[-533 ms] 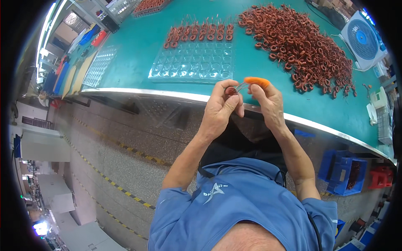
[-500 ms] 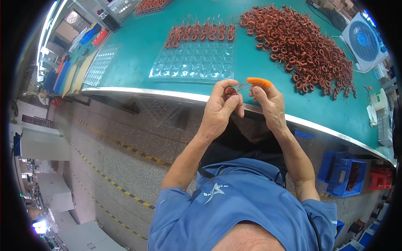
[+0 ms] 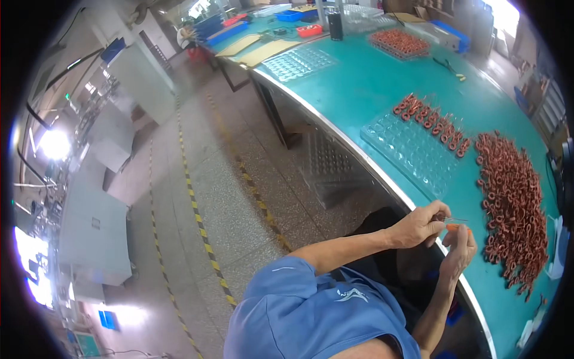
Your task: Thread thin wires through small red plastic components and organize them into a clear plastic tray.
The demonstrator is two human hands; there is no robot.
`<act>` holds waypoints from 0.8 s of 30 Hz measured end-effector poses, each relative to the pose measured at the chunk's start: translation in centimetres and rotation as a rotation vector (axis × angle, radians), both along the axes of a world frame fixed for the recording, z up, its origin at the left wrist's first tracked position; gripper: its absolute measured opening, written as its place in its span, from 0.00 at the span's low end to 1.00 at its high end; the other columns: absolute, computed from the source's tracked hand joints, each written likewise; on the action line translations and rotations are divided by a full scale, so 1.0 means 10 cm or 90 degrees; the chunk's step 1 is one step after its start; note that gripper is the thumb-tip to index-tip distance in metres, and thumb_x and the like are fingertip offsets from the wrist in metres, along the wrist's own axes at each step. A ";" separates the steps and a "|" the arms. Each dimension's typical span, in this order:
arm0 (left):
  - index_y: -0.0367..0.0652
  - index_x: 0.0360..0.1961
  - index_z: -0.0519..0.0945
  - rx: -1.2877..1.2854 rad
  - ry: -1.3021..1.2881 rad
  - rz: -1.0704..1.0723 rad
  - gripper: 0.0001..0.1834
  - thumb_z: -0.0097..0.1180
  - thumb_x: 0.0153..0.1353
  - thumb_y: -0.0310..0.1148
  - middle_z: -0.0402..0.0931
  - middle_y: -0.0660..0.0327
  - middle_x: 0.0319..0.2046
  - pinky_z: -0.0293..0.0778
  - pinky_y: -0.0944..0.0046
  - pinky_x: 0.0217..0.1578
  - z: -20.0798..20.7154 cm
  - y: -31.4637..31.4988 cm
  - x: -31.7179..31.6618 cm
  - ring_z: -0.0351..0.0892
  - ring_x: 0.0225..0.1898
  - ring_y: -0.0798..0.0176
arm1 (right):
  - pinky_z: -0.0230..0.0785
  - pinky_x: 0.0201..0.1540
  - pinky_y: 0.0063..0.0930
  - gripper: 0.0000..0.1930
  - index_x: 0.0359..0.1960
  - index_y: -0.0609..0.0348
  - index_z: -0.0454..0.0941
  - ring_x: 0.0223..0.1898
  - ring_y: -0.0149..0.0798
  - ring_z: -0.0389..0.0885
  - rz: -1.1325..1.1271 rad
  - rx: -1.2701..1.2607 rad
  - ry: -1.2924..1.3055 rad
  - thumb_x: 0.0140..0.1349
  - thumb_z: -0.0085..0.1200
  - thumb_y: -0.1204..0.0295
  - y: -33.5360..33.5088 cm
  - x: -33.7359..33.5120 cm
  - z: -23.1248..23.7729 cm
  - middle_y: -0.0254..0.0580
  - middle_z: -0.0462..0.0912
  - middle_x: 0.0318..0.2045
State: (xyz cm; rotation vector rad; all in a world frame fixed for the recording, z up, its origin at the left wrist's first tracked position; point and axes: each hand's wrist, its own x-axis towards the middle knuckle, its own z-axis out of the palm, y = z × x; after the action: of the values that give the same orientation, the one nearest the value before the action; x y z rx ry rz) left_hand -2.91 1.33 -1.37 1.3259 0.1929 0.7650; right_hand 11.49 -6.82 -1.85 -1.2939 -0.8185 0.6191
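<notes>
At the table's front edge my left hand pinches a copper-wound toroid coil between thumb and fingers. The coil's thin wire leads point right, toward my right hand. That hand is closed at the leads, with an orange finger cover on one finger; its exact grip is partly hidden. Beyond my hands lies a clear plastic tray with round pockets. Coils stand in rows along its far side, leads upward, while its nearer pockets hold none.
A large heap of loose coils covers the right part of the green table. Farther off are a filled coil tray, pliers, another clear tray and a dark cup. The metal table edge runs close by my arms.
The view has swung to the left, so table and hands appear farther right. My right hand has come closer to the left one, its fingers now curled in. The coil stays in my left hand.
</notes>
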 end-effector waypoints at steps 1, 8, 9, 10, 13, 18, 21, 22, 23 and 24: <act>0.38 0.50 0.65 -0.048 -0.012 -0.012 0.10 0.44 0.70 0.29 0.69 0.64 0.26 0.68 0.72 0.24 -0.01 0.01 -0.06 0.71 0.21 0.73 | 0.60 0.25 0.18 0.18 0.31 0.66 0.81 0.20 0.23 0.68 0.023 0.007 0.000 0.70 0.47 0.63 0.05 -0.02 0.01 0.32 0.74 0.19; 0.36 0.46 0.69 -0.005 0.149 -0.074 0.18 0.42 0.73 0.42 0.70 0.64 0.19 0.70 0.70 0.22 -0.11 0.21 -0.09 0.74 0.20 0.71 | 0.48 0.14 0.11 0.12 0.36 0.62 0.77 0.14 0.17 0.62 0.085 0.007 0.182 0.68 0.53 0.63 0.14 0.01 0.01 0.28 0.71 0.17; 0.35 0.46 0.70 0.074 0.165 -0.045 0.19 0.42 0.73 0.44 0.70 0.63 0.19 0.70 0.69 0.23 -0.17 0.21 -0.06 0.74 0.20 0.70 | 0.48 0.13 0.11 0.11 0.33 0.60 0.77 0.14 0.18 0.62 0.101 0.014 0.211 0.68 0.53 0.65 0.12 0.04 -0.01 0.27 0.71 0.17; 0.34 0.48 0.69 0.121 0.177 -0.041 0.18 0.44 0.72 0.42 0.70 0.63 0.20 0.71 0.68 0.24 -0.11 0.18 -0.08 0.74 0.20 0.70 | 0.48 0.13 0.11 0.11 0.33 0.60 0.77 0.14 0.18 0.62 0.101 0.016 0.211 0.68 0.53 0.65 0.12 0.06 -0.05 0.27 0.71 0.17; 0.34 0.49 0.69 0.132 0.136 -0.064 0.16 0.46 0.71 0.38 0.71 0.63 0.21 0.71 0.68 0.24 -0.03 0.08 -0.13 0.73 0.20 0.70 | 0.48 0.14 0.10 0.10 0.35 0.61 0.77 0.15 0.17 0.63 0.131 0.007 0.255 0.68 0.54 0.66 0.07 0.10 -0.13 0.28 0.71 0.17; 0.34 0.51 0.69 -0.155 0.058 -0.254 0.14 0.47 0.69 0.30 0.74 0.60 0.28 0.73 0.70 0.28 -0.11 0.06 -0.09 0.76 0.25 0.68 | 0.52 0.16 0.12 0.09 0.37 0.63 0.78 0.17 0.20 0.65 0.040 0.026 0.064 0.67 0.54 0.69 -0.16 -0.01 0.06 0.30 0.71 0.18; 0.36 0.51 0.69 -0.214 0.051 -0.229 0.13 0.46 0.70 0.32 0.75 0.57 0.27 0.73 0.70 0.26 -0.07 0.02 -0.15 0.76 0.24 0.67 | 0.56 0.18 0.15 0.10 0.35 0.63 0.78 0.17 0.21 0.65 0.045 -0.061 0.035 0.64 0.53 0.68 -0.09 -0.04 0.24 0.30 0.70 0.18; 0.35 0.51 0.69 -0.202 0.048 -0.180 0.13 0.45 0.70 0.32 0.75 0.57 0.26 0.72 0.69 0.25 -0.01 0.03 -0.19 0.75 0.23 0.67 | 0.57 0.20 0.15 0.10 0.35 0.64 0.78 0.18 0.21 0.65 0.076 -0.061 0.048 0.65 0.52 0.68 -0.04 -0.12 0.37 0.30 0.71 0.18; 0.36 0.50 0.70 -0.119 0.094 -0.096 0.12 0.46 0.70 0.31 0.75 0.58 0.24 0.70 0.69 0.24 0.03 0.04 -0.24 0.73 0.22 0.68 | 0.59 0.21 0.15 0.10 0.37 0.64 0.78 0.19 0.21 0.66 0.112 -0.066 0.113 0.65 0.52 0.68 0.01 -0.16 0.44 0.30 0.71 0.19; 0.36 0.49 0.72 0.042 0.142 0.022 0.11 0.47 0.70 0.29 0.74 0.61 0.23 0.69 0.70 0.23 0.02 0.03 -0.23 0.71 0.22 0.70 | 0.60 0.22 0.16 0.11 0.38 0.65 0.78 0.21 0.21 0.68 0.158 -0.040 0.118 0.65 0.52 0.67 0.04 -0.12 0.41 0.30 0.73 0.21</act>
State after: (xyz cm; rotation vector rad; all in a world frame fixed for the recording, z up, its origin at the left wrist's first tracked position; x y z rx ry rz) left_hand -5.19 1.58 -1.14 1.4741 0.3715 0.6559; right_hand 10.27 -6.47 2.20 -1.1808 -0.8170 0.9540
